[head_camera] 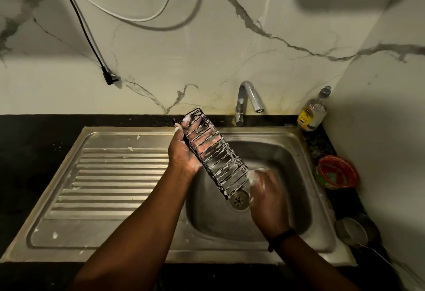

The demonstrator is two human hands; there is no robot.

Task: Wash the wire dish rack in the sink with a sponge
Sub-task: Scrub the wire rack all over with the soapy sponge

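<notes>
Left hand: grips soapy wire rack, tilted over sink.
Right hand: blurred at rack's lower end; grip unclear.

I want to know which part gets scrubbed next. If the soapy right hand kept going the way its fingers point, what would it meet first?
Most likely the lower end of the soapy black wire dish rack, which the right hand points up and left toward. Its blurred fingertips already seem to be at the rack, though depth is unclear. The left hand holds the rack's upper part.

Black wire rack, grey-veined white marble wall
</notes>
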